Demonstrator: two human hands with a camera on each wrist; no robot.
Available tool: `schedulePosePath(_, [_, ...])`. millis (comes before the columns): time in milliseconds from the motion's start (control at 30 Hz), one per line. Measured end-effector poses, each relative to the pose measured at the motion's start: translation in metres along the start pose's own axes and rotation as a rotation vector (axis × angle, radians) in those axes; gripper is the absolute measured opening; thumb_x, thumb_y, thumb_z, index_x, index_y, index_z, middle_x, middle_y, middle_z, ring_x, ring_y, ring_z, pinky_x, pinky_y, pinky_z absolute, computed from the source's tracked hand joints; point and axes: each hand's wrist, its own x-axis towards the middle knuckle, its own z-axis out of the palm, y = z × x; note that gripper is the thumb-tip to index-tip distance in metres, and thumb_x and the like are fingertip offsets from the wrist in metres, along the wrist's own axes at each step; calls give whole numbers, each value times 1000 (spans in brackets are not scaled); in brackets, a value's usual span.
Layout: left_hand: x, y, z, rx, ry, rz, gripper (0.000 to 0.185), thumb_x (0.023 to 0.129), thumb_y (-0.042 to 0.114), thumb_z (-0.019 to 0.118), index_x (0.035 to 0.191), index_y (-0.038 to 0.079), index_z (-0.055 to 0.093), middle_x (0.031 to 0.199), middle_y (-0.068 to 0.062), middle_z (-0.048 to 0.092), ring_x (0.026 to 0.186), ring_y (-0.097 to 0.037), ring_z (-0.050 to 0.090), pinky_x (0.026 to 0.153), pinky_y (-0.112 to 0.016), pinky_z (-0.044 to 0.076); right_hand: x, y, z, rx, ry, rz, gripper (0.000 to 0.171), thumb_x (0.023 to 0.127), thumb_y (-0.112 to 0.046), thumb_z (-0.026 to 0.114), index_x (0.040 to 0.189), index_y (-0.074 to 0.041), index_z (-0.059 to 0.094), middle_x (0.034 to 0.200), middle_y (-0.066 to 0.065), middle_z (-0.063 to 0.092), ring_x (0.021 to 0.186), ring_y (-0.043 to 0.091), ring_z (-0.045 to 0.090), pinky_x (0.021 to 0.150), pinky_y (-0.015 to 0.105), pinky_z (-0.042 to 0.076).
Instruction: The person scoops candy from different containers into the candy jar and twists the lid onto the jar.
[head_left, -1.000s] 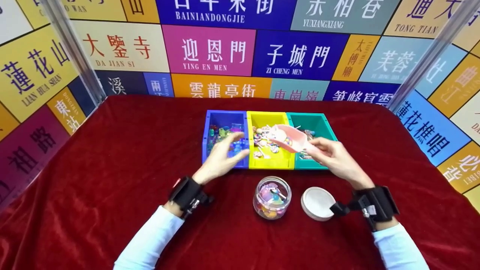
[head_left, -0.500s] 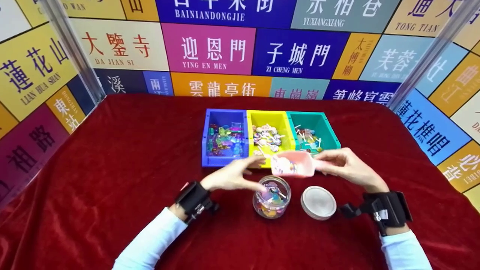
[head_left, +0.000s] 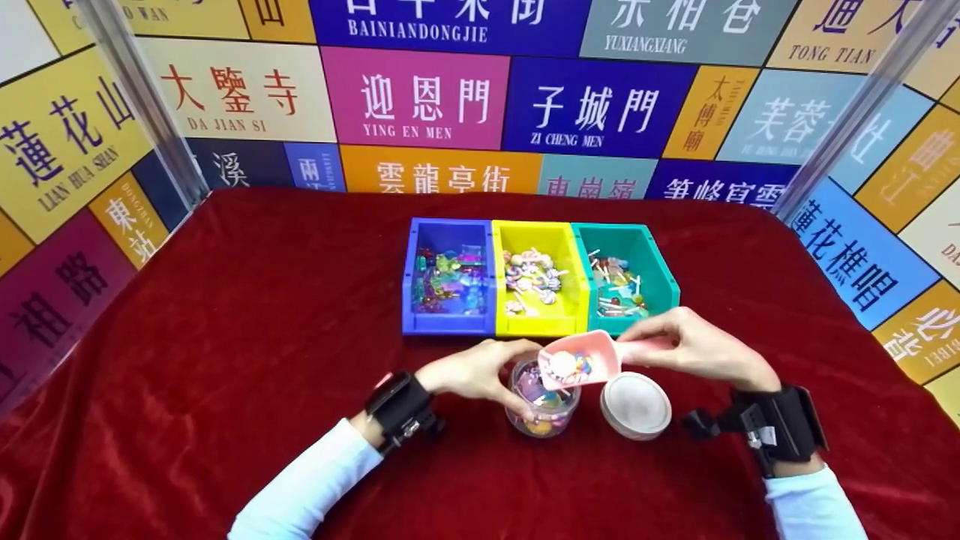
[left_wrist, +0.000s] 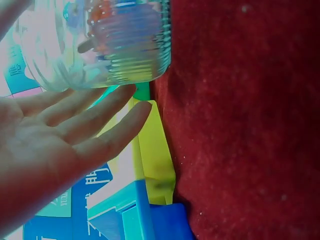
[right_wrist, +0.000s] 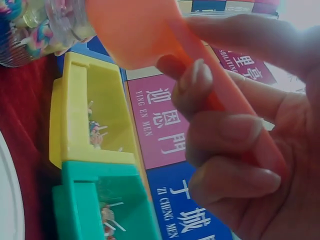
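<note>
In the head view, a clear ribbed jar (head_left: 541,426) with no lid on holds colourful candy-like pieces. My left hand (head_left: 476,369) holds it from the left, thumb on the near side and fingers along the far side; the left wrist view shows those fingers (left_wrist: 107,117) beside the glass. A pink scoop (head_left: 592,360) is in my right hand (head_left: 694,346), its handle gripped by curled fingers (right_wrist: 225,130). Small lollipops and a pale round piece lie in the scoop, which overlaps the jar's rim and tilts towards it.
Behind the jar stand joined blue (head_left: 450,324), yellow (head_left: 540,325) and green (head_left: 664,289) bins with small beads and lollipops inside. A round whitish lid (head_left: 636,405) lies right of the jar. Red cloth (head_left: 300,300) covers the table, and a panel with coloured signs (head_left: 424,97) rises behind.
The loaded scoop has come from over the yellow bin towards me, to the jar's rim. My left hand has moved from the blue bin to the jar and taken hold of it.
</note>
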Motion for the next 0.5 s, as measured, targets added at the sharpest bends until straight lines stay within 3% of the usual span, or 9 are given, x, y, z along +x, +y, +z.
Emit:
schedulePosePath(167, [0,0,0,31,5,2,74,67,29,77,128,3,43,120,-7,55,98,-13,54,86,-22,44,0,-14,-2,-141,38,-85,15,81,-20,64,93,-13,70,83,-7,67,70,4,57,65,16,46])
schedulePosePath(500, [-1,0,1,35,6,6,71,68,29,76,127,6,44,117,-6,57,99,-13,54,88,-24,43,1,-39,-1,-281,43,-84,16,80,-31,65,88,-19,72,70,-15,62,58,1,50,51,15,41])
